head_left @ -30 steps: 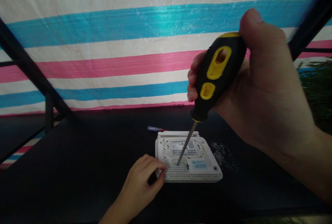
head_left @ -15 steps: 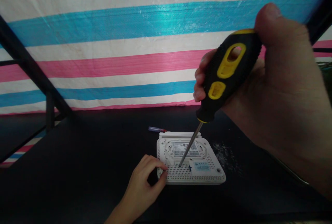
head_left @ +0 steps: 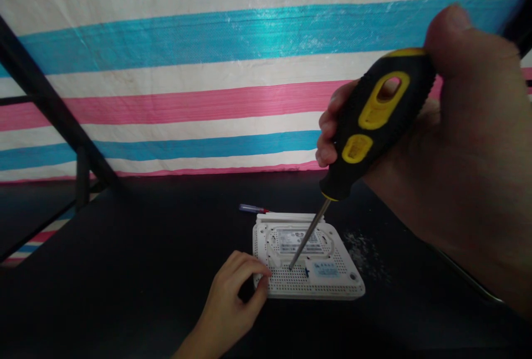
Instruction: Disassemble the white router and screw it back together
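A black-and-yellow screwdriver (head_left: 376,112) is wrapped in my right hand (head_left: 469,143), its handle tilted up to the right and close to the camera. Its metal shaft slants down in front of a white Wi-Fi router (head_left: 286,281), lying underside up with labels and rows of vent holes showing. The tip appears over the perforated part near the middle; whether it touches cannot be told. At the router's front left corner, my left hand (head_left: 233,298) grips the edge between thumb and fingers.
Behind the router lies a second, thin screwdriver (head_left: 252,209) with a clear purplish handle. White crumbs (head_left: 368,256) are scattered on the black table (head_left: 124,270) to the right. A striped plastic sheet (head_left: 187,109) hangs at the back, with a dark metal frame (head_left: 58,109) at left.
My right hand and the screwdriver have shifted slightly to the right in view. My left hand keeps its hold on the router's corner.
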The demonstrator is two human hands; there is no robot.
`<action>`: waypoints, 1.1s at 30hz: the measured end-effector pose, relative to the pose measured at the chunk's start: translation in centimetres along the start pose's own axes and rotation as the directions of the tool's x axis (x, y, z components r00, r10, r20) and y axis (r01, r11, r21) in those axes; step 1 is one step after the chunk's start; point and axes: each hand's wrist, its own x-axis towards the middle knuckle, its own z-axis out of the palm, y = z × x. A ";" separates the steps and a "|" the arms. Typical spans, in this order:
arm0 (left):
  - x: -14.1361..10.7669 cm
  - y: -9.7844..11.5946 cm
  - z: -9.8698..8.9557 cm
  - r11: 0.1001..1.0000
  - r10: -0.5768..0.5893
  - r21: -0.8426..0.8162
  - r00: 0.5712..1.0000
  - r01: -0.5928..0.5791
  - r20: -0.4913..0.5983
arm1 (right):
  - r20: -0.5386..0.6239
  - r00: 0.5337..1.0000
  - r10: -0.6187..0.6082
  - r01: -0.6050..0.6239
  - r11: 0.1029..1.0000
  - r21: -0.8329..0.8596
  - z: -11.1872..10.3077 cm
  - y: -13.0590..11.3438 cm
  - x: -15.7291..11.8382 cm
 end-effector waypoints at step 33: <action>0.0 -0.2 0.0 1.000 -0.007 -0.025 0.996 0.004 -0.089 | 0.046 0.999 -0.028 0.026 0.999 0.039 -1.2 0.2 0.1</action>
